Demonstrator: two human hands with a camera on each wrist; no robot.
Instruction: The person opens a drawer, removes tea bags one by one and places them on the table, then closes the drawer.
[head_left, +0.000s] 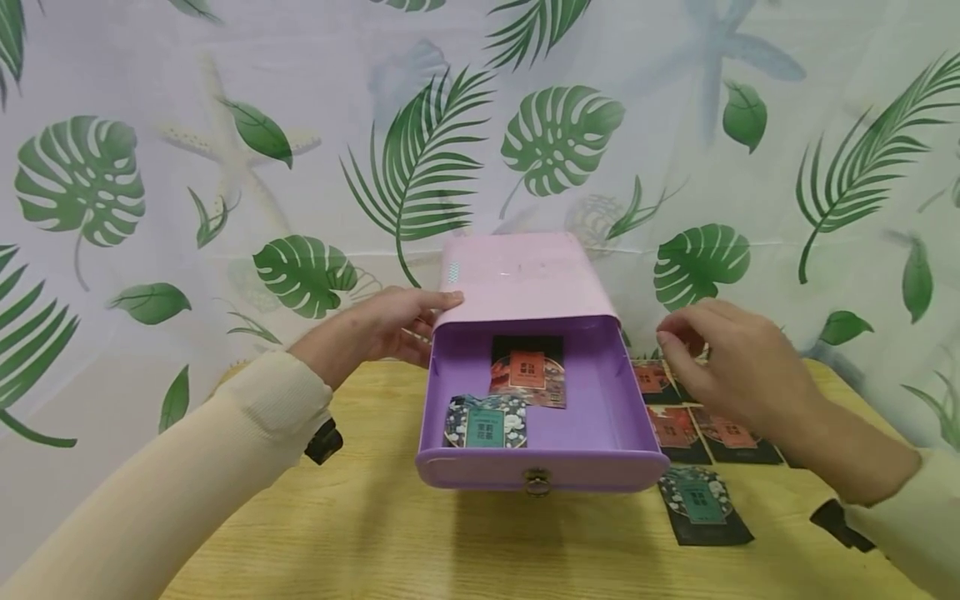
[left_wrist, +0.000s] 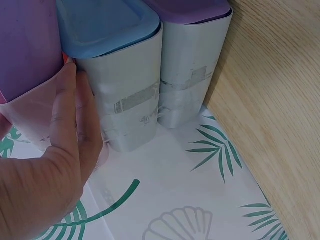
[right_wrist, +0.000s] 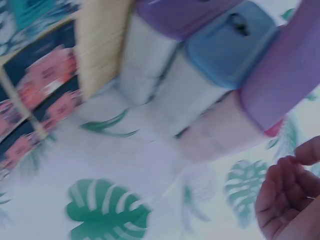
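Note:
A pink drawer case [head_left: 525,275] has its purple drawer [head_left: 585,471] pulled out toward me, with a small ring pull on the front. Inside lie a red-labelled tea packet [head_left: 527,383] and a green-labelled tea packet [head_left: 486,422]. My left hand [head_left: 397,325] grips the case's left side, thumb on the top edge and fingers along the side wall. To the right of the drawer, my right hand [head_left: 731,358] hovers above more packets, fingers loosely bent and holding nothing. In the right wrist view that hand [right_wrist: 292,197] is apart from the case.
Several red-labelled packets [head_left: 735,433] lie on the wooden table [head_left: 337,517], with a green-labelled packet [head_left: 701,504] nearer me. Below the pink case, the wrist views show a white unit with a blue drawer [left_wrist: 112,25] and another with a purple drawer [left_wrist: 192,7]. A leaf-print cloth [head_left: 300,192] hangs behind.

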